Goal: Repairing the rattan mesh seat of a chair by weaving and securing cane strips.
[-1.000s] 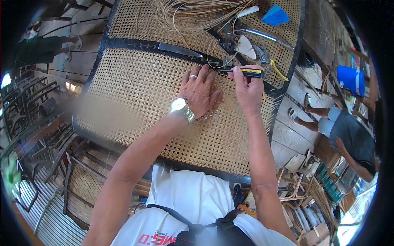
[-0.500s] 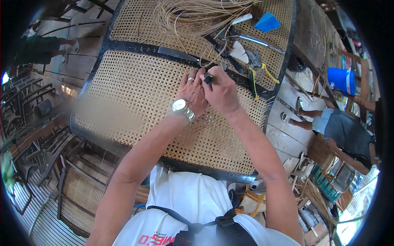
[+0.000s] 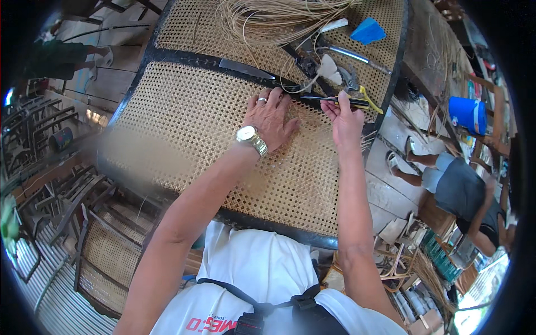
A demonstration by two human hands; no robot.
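While the left hand (image 3: 271, 121) lies flat and released upon the woven cane panel (image 3: 184, 117), the right hand (image 3: 348, 124) grasps a black-and-yellow-handled tool (image 3: 358, 103), its shaft pointing leftward between the hands, near the dark crossbar (image 3: 190, 58).

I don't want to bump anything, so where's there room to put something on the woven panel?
There's bare weave on the woven panel left of the left hand, below the black bar, and between the forearms. It's crowded beyond the bar, towards the right, with cane coil, blue piece and yellow-handled cutters, and around the right hand, holding a slim tool.
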